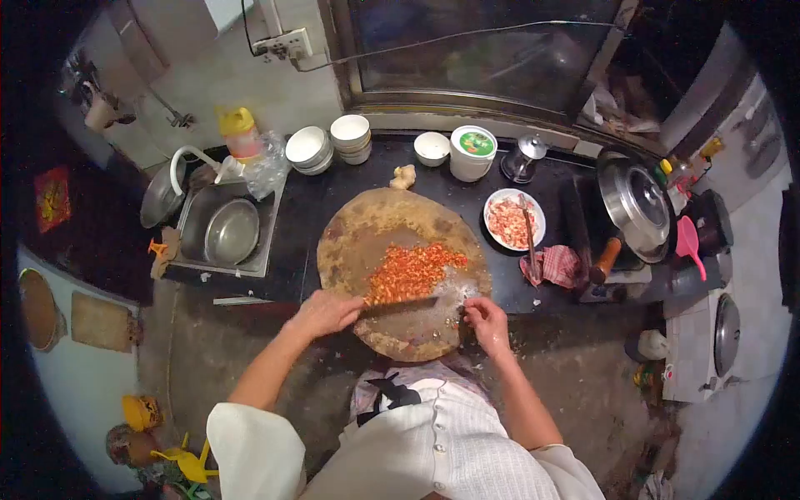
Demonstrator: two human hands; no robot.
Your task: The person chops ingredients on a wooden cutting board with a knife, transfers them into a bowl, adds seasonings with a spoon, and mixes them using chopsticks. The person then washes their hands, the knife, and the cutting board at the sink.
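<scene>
My left hand [329, 312] is closed around the handle end of a knife, at the near left edge of a round wooden chopping board [354, 225]. The knife's dark blade [402, 308] points right, lying along the near side of a heap of chopped red pepper [408, 271]. My right hand [487, 323] is at the board's right edge, just beyond the blade's end. Its thumb and fingers are pinched together; anything between them is too small to make out. Whitish bits [454, 292] are scattered on the wood near those fingers.
Behind the board are ginger [403, 177], stacked bowls [309, 148] and a white tub [472, 154]. To the right stand a bowl of minced meat [510, 221] with chopsticks, a checked cloth [558, 265] and a lidded pot [637, 204]. A sink [265, 242] holds a metal basin at left.
</scene>
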